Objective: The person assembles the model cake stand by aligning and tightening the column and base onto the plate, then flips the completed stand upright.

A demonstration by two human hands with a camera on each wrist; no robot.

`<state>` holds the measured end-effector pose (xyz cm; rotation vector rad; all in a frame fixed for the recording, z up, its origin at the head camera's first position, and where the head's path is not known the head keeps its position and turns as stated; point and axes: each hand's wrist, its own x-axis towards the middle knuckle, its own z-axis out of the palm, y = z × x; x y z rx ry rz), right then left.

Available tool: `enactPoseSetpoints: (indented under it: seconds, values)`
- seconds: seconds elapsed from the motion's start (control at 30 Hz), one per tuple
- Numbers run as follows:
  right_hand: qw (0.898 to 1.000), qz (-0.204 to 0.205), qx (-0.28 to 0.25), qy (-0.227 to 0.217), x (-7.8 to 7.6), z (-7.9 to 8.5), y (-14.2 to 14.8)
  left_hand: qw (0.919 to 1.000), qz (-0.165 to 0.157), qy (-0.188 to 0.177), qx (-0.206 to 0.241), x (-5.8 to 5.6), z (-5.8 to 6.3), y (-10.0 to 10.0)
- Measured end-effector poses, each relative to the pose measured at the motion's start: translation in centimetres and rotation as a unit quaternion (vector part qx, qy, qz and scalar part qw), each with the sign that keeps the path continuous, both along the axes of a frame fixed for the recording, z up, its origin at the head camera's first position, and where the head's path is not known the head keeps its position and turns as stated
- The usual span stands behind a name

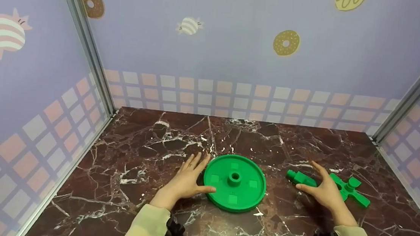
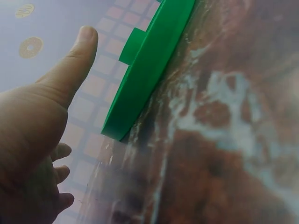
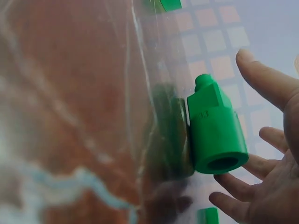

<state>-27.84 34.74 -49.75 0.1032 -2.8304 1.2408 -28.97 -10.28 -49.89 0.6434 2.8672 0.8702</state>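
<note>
A round green disc [image 1: 245, 170] with a raised rim, a hollow hub in its middle and several square recesses lies flat on the table. At its left edge is my left hand [image 1: 186, 178], fingers straight and the thumb over the rim. In the left wrist view that thumb stands apart from the disc [image 2: 145, 79]. My right hand [image 1: 327, 191] spreads around a green post-like piece [image 1: 303, 178], thumb and fingers extended without gripping it. The right wrist view shows this piece [image 3: 217, 135] lying on its side, with a narrow peg at one end and a hole at the other.
Just right of my right hand lies a green cross-shaped part [image 1: 351, 189] with a raised stub. The dark marbled table [image 1: 239, 135] is bounded by patterned panels at the back [image 1: 230, 59], left and right, with metal posts at the corners.
</note>
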Motion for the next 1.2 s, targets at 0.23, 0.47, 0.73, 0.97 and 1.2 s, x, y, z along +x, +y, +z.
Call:
enactPoseSetpoints:
  seconds: [0.23, 0.47, 0.73, 0.97, 1.2]
  values:
    - [1.000, -0.007, -0.022, -0.021, 0.2, -0.6, 0.7, 0.9996, -0.015, -0.024, 0.008, 0.4, -0.5, 0.2]
    - [0.999, -0.005, -0.027, -0.040, 0.1, -1.0, 1.0, 0.9991, -0.022, -0.036, -0.002, 0.5, -1.1, 0.2]
    - [0.998, -0.005, -0.028, -0.048, 0.2, -1.4, 1.1, 0.9992, -0.019, -0.034, -0.012, 0.7, -1.5, 0.2]
    - [0.999, -0.010, -0.026, -0.046, 0.4, -1.6, 1.0, 0.9994, -0.013, -0.032, -0.007, 0.7, -1.7, 0.1]
    - [1.000, -0.014, 0.002, -0.025, 0.4, -1.7, 1.2, 0.9993, -0.011, -0.036, -0.002, 0.6, -2.1, 0.1]
